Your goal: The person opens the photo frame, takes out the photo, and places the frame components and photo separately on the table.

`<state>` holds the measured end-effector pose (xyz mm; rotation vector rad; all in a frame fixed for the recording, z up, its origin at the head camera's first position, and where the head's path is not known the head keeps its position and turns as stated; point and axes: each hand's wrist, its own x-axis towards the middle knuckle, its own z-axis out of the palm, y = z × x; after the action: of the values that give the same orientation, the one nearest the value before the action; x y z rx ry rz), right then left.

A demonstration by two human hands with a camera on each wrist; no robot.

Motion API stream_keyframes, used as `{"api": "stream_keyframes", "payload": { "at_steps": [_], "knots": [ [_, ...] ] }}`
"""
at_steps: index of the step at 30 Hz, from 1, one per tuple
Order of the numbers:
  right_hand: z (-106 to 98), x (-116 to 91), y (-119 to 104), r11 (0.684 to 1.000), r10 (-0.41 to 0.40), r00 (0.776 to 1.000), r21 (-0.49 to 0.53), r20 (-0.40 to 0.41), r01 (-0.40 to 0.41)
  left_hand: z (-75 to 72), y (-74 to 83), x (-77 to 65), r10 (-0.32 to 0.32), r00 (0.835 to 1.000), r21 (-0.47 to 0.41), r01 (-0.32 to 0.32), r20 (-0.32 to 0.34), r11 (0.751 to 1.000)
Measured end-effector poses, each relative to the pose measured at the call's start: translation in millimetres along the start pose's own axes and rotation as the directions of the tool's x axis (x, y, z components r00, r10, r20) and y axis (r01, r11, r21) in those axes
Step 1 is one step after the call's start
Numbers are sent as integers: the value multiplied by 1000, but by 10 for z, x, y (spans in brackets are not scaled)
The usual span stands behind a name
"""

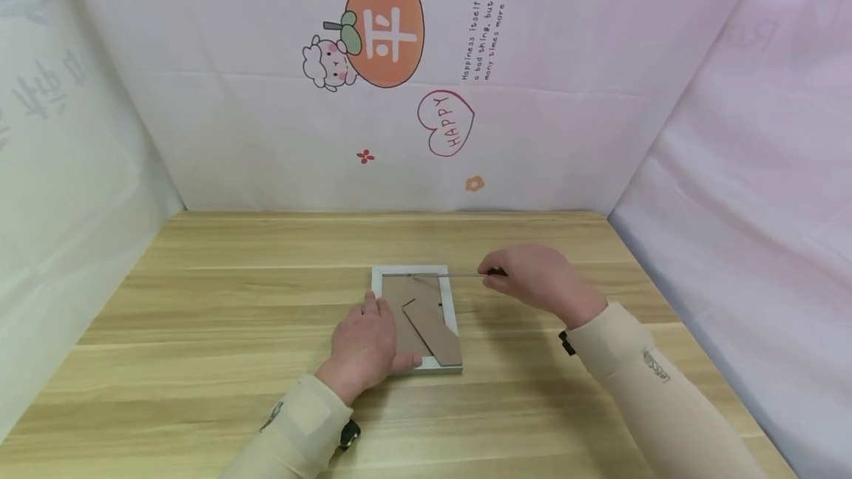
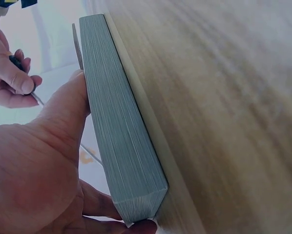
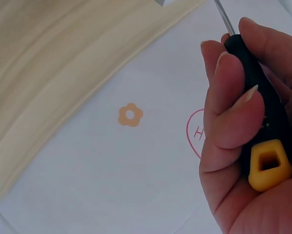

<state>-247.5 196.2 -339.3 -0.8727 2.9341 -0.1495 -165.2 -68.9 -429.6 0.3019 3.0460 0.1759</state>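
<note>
A picture frame (image 1: 450, 314) lies back side up on the table, its pale rim around a brown backing board (image 1: 396, 288) with a stand flap (image 1: 444, 342). My left hand (image 1: 364, 344) holds the frame at its lower left, thumb over the near rim and fingers along the left side. In the left wrist view the grey side of the frame (image 2: 114, 112) shows beside the thumb. A screwdriver (image 3: 256, 83) with a dark handle and yellow end is gripped in my right hand (image 1: 535, 277). Its thin shaft (image 1: 461, 275) reaches left across the backing's far end, the tip near the far rim.
The wood-grain table (image 1: 233, 316) meets a white printed cloth (image 1: 266, 146) at the back. More white cloth hangs along the left (image 1: 73, 168) and the right (image 1: 752, 191). A dark wrist strap piece (image 1: 349, 435) shows under the left sleeve.
</note>
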Motion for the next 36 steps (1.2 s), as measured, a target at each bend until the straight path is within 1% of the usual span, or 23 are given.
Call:
{"api": "stream_keyframes", "payload": {
  "at_steps": [4, 10, 14, 22, 25, 30, 36],
  "knots": [
    [84, -44, -19, 1000, -25, 999, -11, -34, 24, -4, -6, -4, 2, 1000, -1, -2, -7, 1000],
    [202, -32, -30, 1000, -19, 996, 7, -88, 20, -10, -8, -5, -6, 1000, -1, 6, 4, 1000],
    [274, -17, -25, 1000, -28, 991, -11, -128, 27, -15, -7, -7, -9, 1000, 1, 9, 15, 1000],
    [306, -29, -72, 1000, -12, 986, -7, -163, 11, -31, -5, -42, -1, 1000, 18, 1, 5, 1000],
    [299, -37, -100, 1000, -9, 985, -22, -170, 6, -30, 7, -59, 9, 1000, 15, -9, -4, 1000],
    [289, -59, -115, 1000, -10, 988, -29, -155, 6, -15, 19, -79, 23, 999, 0, -23, -29, 1000],
    [275, -92, -114, 1000, 19, 991, -20, -132, -22, 1, 16, -91, 32, 998, -4, -32, -49, 999]
  ]
}}
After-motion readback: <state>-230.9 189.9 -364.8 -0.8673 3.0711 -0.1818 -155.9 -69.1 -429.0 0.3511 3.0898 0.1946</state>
